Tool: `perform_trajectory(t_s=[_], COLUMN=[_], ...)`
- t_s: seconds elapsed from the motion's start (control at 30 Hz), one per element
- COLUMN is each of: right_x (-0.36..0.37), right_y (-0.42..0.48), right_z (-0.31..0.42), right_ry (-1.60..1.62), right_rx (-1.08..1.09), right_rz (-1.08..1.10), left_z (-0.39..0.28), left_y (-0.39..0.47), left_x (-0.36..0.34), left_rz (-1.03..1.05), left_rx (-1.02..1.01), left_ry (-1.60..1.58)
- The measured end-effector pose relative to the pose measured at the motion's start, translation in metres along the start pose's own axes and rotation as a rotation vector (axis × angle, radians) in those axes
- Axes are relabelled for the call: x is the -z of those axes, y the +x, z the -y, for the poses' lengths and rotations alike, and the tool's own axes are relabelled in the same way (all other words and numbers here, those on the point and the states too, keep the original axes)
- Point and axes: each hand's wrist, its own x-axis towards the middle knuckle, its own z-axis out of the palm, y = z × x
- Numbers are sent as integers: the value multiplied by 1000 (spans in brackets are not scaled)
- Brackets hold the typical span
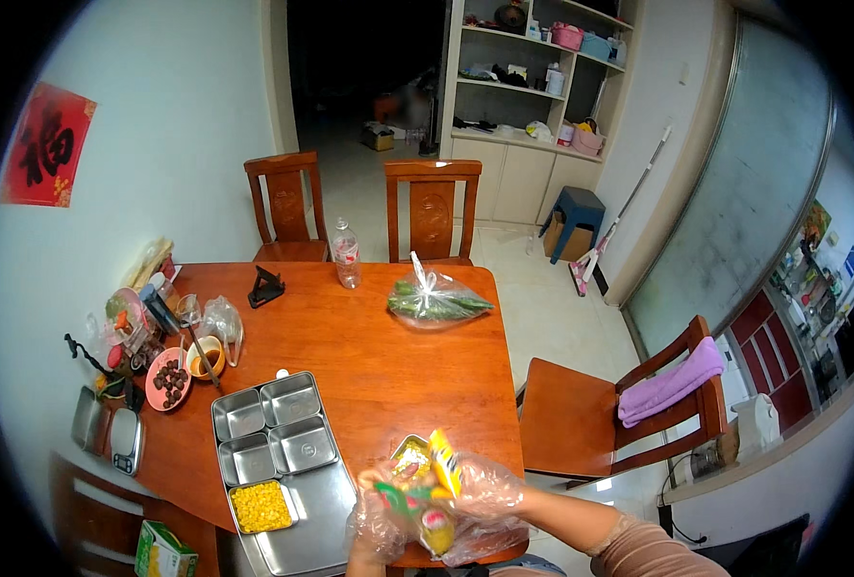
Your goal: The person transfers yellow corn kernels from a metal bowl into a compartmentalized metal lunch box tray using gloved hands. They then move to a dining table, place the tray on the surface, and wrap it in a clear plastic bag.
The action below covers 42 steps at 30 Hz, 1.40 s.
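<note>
Both my hands wear clear plastic gloves at the table's near edge. My left hand (383,508) and my right hand (481,487) hold a yellow and green printed plastic packet (445,465) between them. Beyond the packet, partly hidden by it, is a small metal container (410,448) with yellow contents. A greenish-yellow item with a red and white marking (437,531) lies under the hands, along with clear plastic film (495,537). To the left, a metal tray (311,519) bears several empty square metal containers (303,443) and one filled with yellow corn kernels (262,507).
A wooden table (398,375) bears a bag of green vegetables (437,299), a plastic bottle (346,256), a black stand (265,286), a pink plate (158,393), a bowl (196,368) and a kitchen scale (125,440). A wooden chair (571,418) stands right.
</note>
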Motion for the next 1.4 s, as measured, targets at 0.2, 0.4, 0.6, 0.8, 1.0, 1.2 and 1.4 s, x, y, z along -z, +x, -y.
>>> perform_trajectory(t_s=[0.2,0.4,0.6,0.8,1.0,1.2,1.4], right_x=[-18,-23,-17,-37,-96,-78,-74], right_y=[14,23,33,60,78,69,68], right_z=[-27,-71,-75,-121,-256,-197,-194], right_ry=[54,-81,-241,71,508,619,536], right_rx=[-140,-170,32,-367,-54,-522,-453], right_rz=[-268,-280,47,60,-227,-515,-463], left_z=[39,34,9,-29,-13,-12,-30], left_y=[-22,-41,-46,-41,-33,-24,-9], left_x=[0,2,65,30,39,38,1], left_rz=[-321,-594,-507,-513,-441,-355,-302], left_rx=[19,-116,-34,-43,-70,-136,134], left_ry=[82,195,724,1323,1658,1847,2149])
